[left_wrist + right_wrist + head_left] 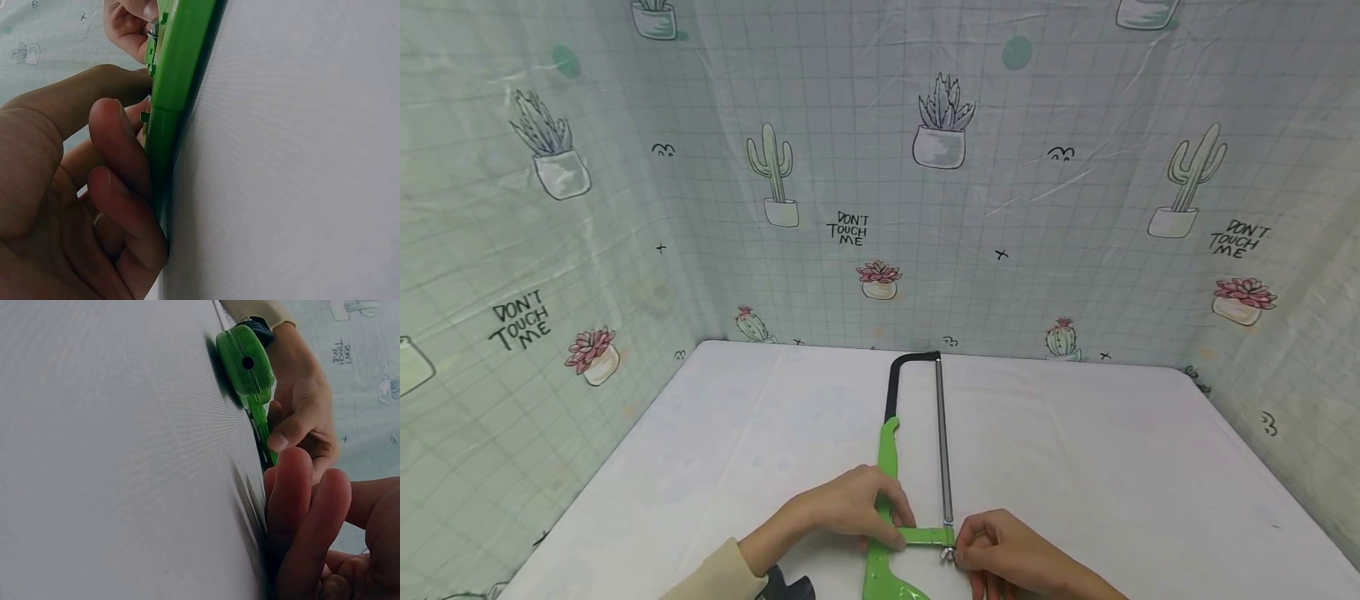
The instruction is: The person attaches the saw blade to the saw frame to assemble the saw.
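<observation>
A hacksaw with a green handle and a black front frame lies flat on the white table, its front end pointing away from me. Its grey blade runs along the right side, down to a short green crossbar. My left hand grips the green frame where the crossbar meets it, thumb on the crossbar. At the near end of the blade sits a small metal wing nut. The curled thumb and fingers of my right hand pinch at this wing nut. In the right wrist view, the green handle's end shows beyond my fingers.
The white table carries the saw near its middle. Behind it and at both sides hangs a cloth printed with cacti. A dark object shows at the bottom edge, beside the left sleeve.
</observation>
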Available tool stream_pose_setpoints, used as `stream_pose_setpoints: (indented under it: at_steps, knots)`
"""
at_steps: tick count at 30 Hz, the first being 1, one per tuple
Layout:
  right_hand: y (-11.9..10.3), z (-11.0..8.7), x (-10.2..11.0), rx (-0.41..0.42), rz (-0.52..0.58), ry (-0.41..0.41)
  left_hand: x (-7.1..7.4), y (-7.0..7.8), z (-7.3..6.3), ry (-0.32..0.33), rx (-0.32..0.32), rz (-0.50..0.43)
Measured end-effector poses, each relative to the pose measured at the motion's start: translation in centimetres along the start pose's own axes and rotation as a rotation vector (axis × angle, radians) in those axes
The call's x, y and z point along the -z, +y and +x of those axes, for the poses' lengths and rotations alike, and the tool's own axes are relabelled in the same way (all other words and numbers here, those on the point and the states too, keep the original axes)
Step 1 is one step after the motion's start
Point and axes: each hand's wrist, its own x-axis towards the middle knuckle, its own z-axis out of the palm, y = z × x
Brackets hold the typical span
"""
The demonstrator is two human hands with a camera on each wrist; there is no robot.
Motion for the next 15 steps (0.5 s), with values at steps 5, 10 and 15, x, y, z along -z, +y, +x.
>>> stream_pose_setpoints:
  at_steps: [5, 10, 15]
  knots:
    - [0.1, 0.03, 0.11, -0.001, -0.008, 0.003, 0.01, 0.01, 0.07, 0.0, 0.001, 0.0]
    - [0.1, 0.07, 0.11, -0.01, -0.019, 0.013, 0.02, 0.04, 0.1, 0.001, 0.009, -0.001]
    - [0.01, 0.07, 0.06, -0.01, -0.015, 0.013, 0.01, 0.04, 0.13, 0.002, 0.016, -0.004]
